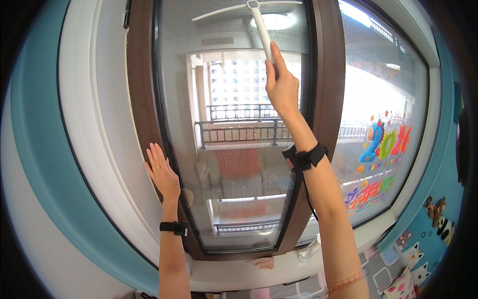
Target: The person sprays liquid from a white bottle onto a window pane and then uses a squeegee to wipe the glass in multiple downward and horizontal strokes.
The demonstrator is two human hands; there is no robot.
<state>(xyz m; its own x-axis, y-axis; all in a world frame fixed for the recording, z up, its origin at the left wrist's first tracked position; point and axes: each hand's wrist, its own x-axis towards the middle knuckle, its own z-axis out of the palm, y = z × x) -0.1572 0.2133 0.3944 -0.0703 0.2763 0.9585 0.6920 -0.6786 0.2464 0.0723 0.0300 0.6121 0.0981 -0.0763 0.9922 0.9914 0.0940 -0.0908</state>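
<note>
My right hand (282, 88) grips the handle of a white window squeegee (261, 31), raised high in front of me. Its long thin blade spans the top of the glass pane (239, 168), which carries small water drops and streaks. On the left, my left hand (163, 173) lies with fingers extended against the brown window frame (143, 108), holding nothing. Black bands with small devices circle both wrists.
Below the window, a white sill (231, 274) bears a clear spray bottle (310, 249) and a crumpled pink cloth (262, 262). Colourful stickers (384, 142) decorate the right pane. Blue curtains (33, 123) hang at the sides. Plush toys (444, 226) and patterned bedding (377, 273) are at lower right.
</note>
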